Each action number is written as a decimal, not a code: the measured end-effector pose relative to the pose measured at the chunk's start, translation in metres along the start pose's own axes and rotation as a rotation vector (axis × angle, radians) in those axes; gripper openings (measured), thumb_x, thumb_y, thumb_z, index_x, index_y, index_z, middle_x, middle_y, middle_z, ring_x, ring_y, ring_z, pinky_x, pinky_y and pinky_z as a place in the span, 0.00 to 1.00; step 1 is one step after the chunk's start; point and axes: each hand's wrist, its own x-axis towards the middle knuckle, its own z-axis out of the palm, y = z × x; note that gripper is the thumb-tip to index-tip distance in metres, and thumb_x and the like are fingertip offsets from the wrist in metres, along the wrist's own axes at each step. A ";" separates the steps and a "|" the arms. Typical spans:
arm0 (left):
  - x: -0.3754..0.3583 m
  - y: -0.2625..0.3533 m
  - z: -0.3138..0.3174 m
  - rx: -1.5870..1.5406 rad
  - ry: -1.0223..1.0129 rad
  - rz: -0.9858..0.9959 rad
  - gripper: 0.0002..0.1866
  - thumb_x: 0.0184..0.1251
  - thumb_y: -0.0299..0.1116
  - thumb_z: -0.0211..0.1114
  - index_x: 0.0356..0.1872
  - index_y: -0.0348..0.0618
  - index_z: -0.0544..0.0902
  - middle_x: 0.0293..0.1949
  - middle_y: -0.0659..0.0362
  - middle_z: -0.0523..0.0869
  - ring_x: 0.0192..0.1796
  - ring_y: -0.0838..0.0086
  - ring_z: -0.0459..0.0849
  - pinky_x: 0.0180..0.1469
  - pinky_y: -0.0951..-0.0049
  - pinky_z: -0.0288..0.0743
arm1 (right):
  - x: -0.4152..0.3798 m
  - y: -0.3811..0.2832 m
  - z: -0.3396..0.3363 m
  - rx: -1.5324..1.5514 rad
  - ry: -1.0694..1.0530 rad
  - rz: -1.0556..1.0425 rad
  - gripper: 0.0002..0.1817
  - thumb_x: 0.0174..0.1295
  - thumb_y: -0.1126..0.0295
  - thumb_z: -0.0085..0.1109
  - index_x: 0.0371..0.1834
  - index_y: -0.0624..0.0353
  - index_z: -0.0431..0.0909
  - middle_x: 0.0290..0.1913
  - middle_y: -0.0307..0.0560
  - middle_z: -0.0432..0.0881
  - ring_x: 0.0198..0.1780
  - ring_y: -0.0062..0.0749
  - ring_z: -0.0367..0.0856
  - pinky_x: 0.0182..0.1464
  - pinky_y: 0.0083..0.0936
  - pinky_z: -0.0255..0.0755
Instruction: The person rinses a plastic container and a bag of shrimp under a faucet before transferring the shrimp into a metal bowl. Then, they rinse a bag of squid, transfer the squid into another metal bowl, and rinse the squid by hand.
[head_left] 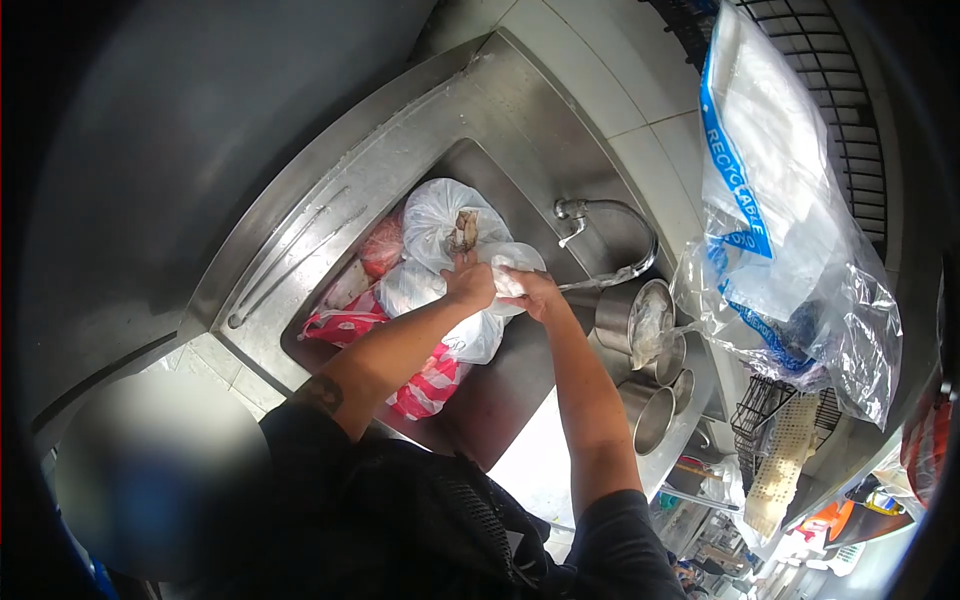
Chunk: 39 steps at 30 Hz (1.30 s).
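Observation:
Both hands are over the steel sink (520, 390), close together at a small white translucent plastic bag (520, 258). My left hand (470, 284) has its fingers curled at the bag's left side, beside a brownish item (464, 230) that lies against a larger white bag (436, 212). My right hand (534, 292) grips the small bag from the right. What the bag holds cannot be made out. Below my left forearm in the sink are another white bag (478, 338) and a red-and-white striped bag (425, 388). A reddish bagged item (383, 246) lies at the left.
A curved faucet (632, 222) stands right of the sink. Metal pots (648, 415) sit beside it, one with a plastic bag (652, 325) in it. A large clear bag (770, 190) hangs at the upper right near a wire rack (860, 130). A blurred round shape is at lower left.

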 end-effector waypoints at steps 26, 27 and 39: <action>-0.014 -0.009 0.017 -0.246 0.095 0.077 0.34 0.57 0.23 0.60 0.70 0.35 0.70 0.68 0.28 0.62 0.55 0.34 0.82 0.62 0.51 0.78 | -0.011 0.082 -0.010 0.110 0.641 -0.537 0.22 0.51 0.87 0.54 0.51 0.66 0.79 0.41 0.50 0.84 0.35 0.32 0.84 0.37 0.28 0.78; -0.009 -0.014 0.024 -0.258 0.125 0.110 0.33 0.57 0.23 0.59 0.69 0.37 0.72 0.69 0.29 0.64 0.57 0.36 0.82 0.63 0.51 0.77 | -0.019 0.081 -0.006 0.111 0.643 -0.538 0.22 0.51 0.87 0.54 0.51 0.66 0.79 0.41 0.50 0.84 0.35 0.32 0.84 0.37 0.28 0.78; -0.013 -0.030 0.005 -0.228 0.134 0.218 0.28 0.59 0.25 0.60 0.65 0.41 0.79 0.63 0.36 0.77 0.63 0.44 0.79 0.65 0.54 0.74 | -0.069 0.101 0.010 0.781 0.407 -0.418 0.15 0.66 0.82 0.46 0.54 0.68 0.76 0.48 0.52 0.83 0.45 0.43 0.86 0.48 0.39 0.83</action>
